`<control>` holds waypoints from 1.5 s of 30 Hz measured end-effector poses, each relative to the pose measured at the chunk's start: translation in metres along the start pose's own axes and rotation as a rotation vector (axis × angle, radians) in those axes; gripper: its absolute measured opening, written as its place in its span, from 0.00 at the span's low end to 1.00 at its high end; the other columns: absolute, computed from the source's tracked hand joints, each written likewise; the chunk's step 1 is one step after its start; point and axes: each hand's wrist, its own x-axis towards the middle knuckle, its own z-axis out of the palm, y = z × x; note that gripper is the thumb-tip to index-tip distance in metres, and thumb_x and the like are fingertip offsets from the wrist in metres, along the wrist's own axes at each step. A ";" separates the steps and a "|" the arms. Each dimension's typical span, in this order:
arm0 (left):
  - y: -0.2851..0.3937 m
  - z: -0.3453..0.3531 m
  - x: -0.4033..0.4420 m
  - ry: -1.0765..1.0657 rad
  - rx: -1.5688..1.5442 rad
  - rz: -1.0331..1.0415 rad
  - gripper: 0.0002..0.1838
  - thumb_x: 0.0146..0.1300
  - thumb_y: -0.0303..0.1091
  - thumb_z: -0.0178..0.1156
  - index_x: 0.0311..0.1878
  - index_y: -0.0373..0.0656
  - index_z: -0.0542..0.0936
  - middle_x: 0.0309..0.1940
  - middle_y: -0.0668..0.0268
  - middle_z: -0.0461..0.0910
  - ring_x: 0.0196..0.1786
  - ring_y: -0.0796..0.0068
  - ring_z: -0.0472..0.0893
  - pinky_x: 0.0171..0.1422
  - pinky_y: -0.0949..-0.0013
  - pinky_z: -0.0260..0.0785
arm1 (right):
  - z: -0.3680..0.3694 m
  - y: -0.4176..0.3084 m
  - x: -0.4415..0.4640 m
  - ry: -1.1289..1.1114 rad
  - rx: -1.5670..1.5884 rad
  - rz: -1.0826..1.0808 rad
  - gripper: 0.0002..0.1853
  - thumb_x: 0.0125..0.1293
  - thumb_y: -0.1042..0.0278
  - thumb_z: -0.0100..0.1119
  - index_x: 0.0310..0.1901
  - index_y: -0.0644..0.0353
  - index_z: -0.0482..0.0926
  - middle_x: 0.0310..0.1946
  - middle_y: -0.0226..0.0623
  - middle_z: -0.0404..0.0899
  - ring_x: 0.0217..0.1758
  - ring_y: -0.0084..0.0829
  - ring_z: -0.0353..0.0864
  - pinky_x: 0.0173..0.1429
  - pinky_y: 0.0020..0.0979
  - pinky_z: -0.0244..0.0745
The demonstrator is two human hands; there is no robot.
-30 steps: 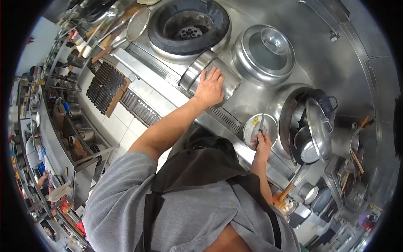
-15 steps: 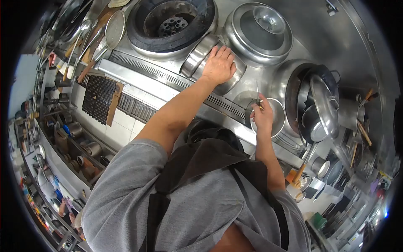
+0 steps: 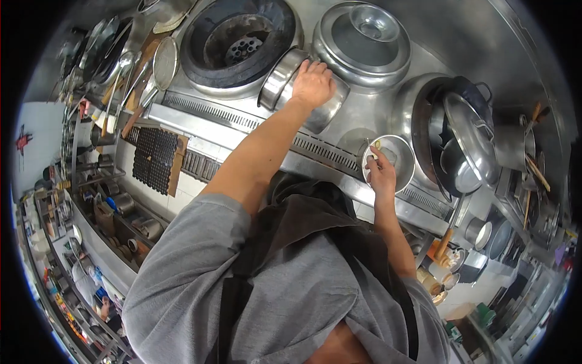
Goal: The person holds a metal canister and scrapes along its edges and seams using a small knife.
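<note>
My left hand (image 3: pixel 313 85) grips a steel pot (image 3: pixel 330 111) that lies tilted on its side on the stove top, fingers curled over its upper side. Its mouth faces left, beside the large wok burner (image 3: pixel 242 45). My right hand (image 3: pixel 381 171) is closed over the left rim of a round steel pot (image 3: pixel 407 159). Between its fingers is a small, thin object (image 3: pixel 372 145), with a yellowish bit by the fingertips; its kind is unclear. What lies inside the round pot shows only as a pale, shiny bottom.
A lidded steel burner (image 3: pixel 364 45) stands at the back. To the right, a wok (image 3: pixel 448 158) carries a tilted steel lid (image 3: pixel 467 136). A slotted drain (image 3: pixel 321 151) runs along the front edge. Strainers (image 3: pixel 165 64) and ladles lie at the left; a black mat (image 3: pixel 156 159) is below.
My right hand has dropped toward the round pot's rim, and the thin object no longer points straight up. My left hand stays on the tilted pot. The whole view has shifted slightly.
</note>
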 end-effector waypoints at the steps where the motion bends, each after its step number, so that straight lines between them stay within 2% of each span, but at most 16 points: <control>1: -0.004 0.002 0.005 -0.024 -0.072 -0.025 0.17 0.66 0.39 0.57 0.52 0.42 0.86 0.61 0.59 0.83 0.71 0.60 0.75 0.81 0.47 0.57 | -0.001 -0.004 -0.003 0.016 0.011 0.005 0.20 0.70 0.67 0.63 0.64 0.51 0.84 0.27 0.31 0.83 0.20 0.19 0.74 0.25 0.28 0.70; 4: -0.006 0.000 0.009 -0.086 -0.155 -0.021 0.17 0.68 0.37 0.57 0.55 0.39 0.84 0.63 0.59 0.81 0.74 0.59 0.72 0.82 0.46 0.55 | 0.002 -0.007 0.001 -0.030 -0.046 0.028 0.20 0.71 0.64 0.63 0.64 0.50 0.84 0.28 0.36 0.84 0.23 0.25 0.78 0.31 0.31 0.75; 6: 0.001 -0.001 0.005 -0.074 -0.169 0.040 0.18 0.68 0.38 0.57 0.55 0.39 0.84 0.63 0.59 0.81 0.74 0.59 0.71 0.82 0.46 0.55 | 0.007 0.000 0.011 0.014 -0.177 -0.102 0.20 0.72 0.61 0.62 0.63 0.51 0.83 0.29 0.41 0.84 0.30 0.33 0.83 0.41 0.36 0.78; 7: 0.007 -0.004 0.001 -0.127 -0.135 0.021 0.20 0.69 0.41 0.56 0.57 0.39 0.84 0.64 0.59 0.81 0.75 0.58 0.71 0.82 0.45 0.54 | 0.011 -0.006 0.015 0.021 -0.165 -0.090 0.20 0.72 0.60 0.63 0.63 0.51 0.83 0.33 0.47 0.85 0.37 0.41 0.85 0.49 0.39 0.79; 8: 0.011 -0.007 -0.002 -0.153 -0.134 0.047 0.20 0.69 0.41 0.56 0.57 0.39 0.84 0.64 0.59 0.81 0.75 0.58 0.71 0.82 0.45 0.54 | 0.015 -0.010 0.018 0.033 -0.143 -0.064 0.20 0.72 0.60 0.63 0.63 0.51 0.83 0.33 0.47 0.85 0.37 0.41 0.85 0.49 0.39 0.79; 10: 0.012 -0.003 -0.010 -0.066 -0.038 0.038 0.22 0.70 0.44 0.55 0.58 0.40 0.84 0.64 0.59 0.81 0.74 0.58 0.71 0.82 0.44 0.52 | 0.021 -0.017 0.027 0.041 -0.177 -0.228 0.20 0.71 0.60 0.63 0.63 0.51 0.83 0.37 0.51 0.86 0.39 0.48 0.86 0.50 0.40 0.79; 11: 0.011 0.000 -0.013 0.024 0.028 0.070 0.20 0.69 0.43 0.56 0.57 0.43 0.84 0.60 0.62 0.83 0.71 0.57 0.75 0.79 0.43 0.58 | 0.024 -0.022 0.032 0.057 -0.156 -0.199 0.20 0.71 0.60 0.63 0.63 0.51 0.83 0.37 0.51 0.86 0.39 0.48 0.86 0.50 0.40 0.79; 13: 0.011 -0.001 -0.019 0.025 0.042 0.103 0.20 0.69 0.42 0.57 0.58 0.43 0.84 0.60 0.62 0.83 0.70 0.57 0.76 0.78 0.43 0.59 | 0.028 -0.028 0.037 0.043 -0.170 -0.324 0.19 0.71 0.62 0.63 0.62 0.51 0.83 0.40 0.54 0.85 0.42 0.54 0.84 0.51 0.44 0.78; 18: 0.016 -0.016 -0.037 0.055 0.065 0.115 0.19 0.67 0.41 0.58 0.57 0.45 0.84 0.62 0.64 0.81 0.69 0.57 0.76 0.76 0.42 0.59 | 0.037 -0.024 0.048 0.004 -0.182 -0.289 0.19 0.71 0.65 0.61 0.62 0.52 0.84 0.41 0.54 0.86 0.46 0.56 0.84 0.52 0.48 0.77; 21: 0.019 -0.024 -0.035 0.015 0.085 0.096 0.19 0.63 0.40 0.59 0.56 0.47 0.84 0.58 0.66 0.81 0.64 0.59 0.77 0.71 0.45 0.62 | 0.040 -0.020 0.046 0.001 -0.199 -0.358 0.19 0.73 0.62 0.61 0.64 0.52 0.82 0.44 0.54 0.86 0.46 0.55 0.83 0.53 0.44 0.77; 23: 0.018 -0.025 -0.032 -0.012 0.131 0.071 0.20 0.61 0.40 0.60 0.55 0.49 0.85 0.53 0.67 0.82 0.58 0.62 0.78 0.66 0.47 0.65 | 0.040 -0.018 0.045 -0.017 -0.190 -0.425 0.18 0.73 0.64 0.60 0.63 0.53 0.83 0.41 0.52 0.86 0.45 0.54 0.83 0.53 0.46 0.76; 27: 0.010 -0.021 -0.034 -0.012 0.071 0.110 0.20 0.62 0.41 0.59 0.56 0.49 0.85 0.56 0.66 0.82 0.62 0.59 0.78 0.69 0.45 0.64 | 0.043 -0.021 0.043 0.006 -0.213 -0.486 0.18 0.73 0.65 0.60 0.62 0.54 0.83 0.36 0.51 0.84 0.43 0.53 0.82 0.51 0.48 0.75; 32: 0.013 -0.023 -0.045 -0.028 0.141 0.069 0.20 0.67 0.44 0.57 0.58 0.48 0.86 0.63 0.65 0.82 0.71 0.56 0.75 0.77 0.39 0.57 | 0.043 -0.024 0.038 0.026 -0.246 -0.487 0.18 0.72 0.67 0.60 0.62 0.52 0.84 0.32 0.49 0.81 0.41 0.51 0.81 0.48 0.48 0.75; 39: 0.012 -0.025 -0.052 0.010 0.136 0.063 0.20 0.67 0.45 0.58 0.57 0.48 0.85 0.61 0.65 0.83 0.69 0.56 0.76 0.76 0.40 0.58 | 0.044 -0.027 0.037 -0.003 -0.313 -0.539 0.19 0.72 0.67 0.61 0.62 0.52 0.83 0.31 0.48 0.79 0.39 0.52 0.80 0.46 0.49 0.74; 41: 0.012 -0.024 -0.052 0.025 0.128 0.072 0.20 0.67 0.45 0.58 0.56 0.47 0.85 0.60 0.65 0.83 0.68 0.57 0.77 0.76 0.40 0.58 | 0.041 -0.032 0.034 -0.030 -0.336 -0.524 0.18 0.72 0.69 0.58 0.61 0.53 0.84 0.36 0.53 0.82 0.43 0.55 0.83 0.50 0.51 0.78; 45: 0.011 -0.023 -0.052 0.037 0.127 0.070 0.19 0.66 0.44 0.59 0.55 0.47 0.86 0.59 0.66 0.84 0.68 0.57 0.77 0.75 0.40 0.59 | 0.040 -0.034 0.035 -0.028 -0.336 -0.539 0.18 0.71 0.69 0.58 0.61 0.53 0.84 0.36 0.53 0.82 0.42 0.56 0.83 0.49 0.51 0.78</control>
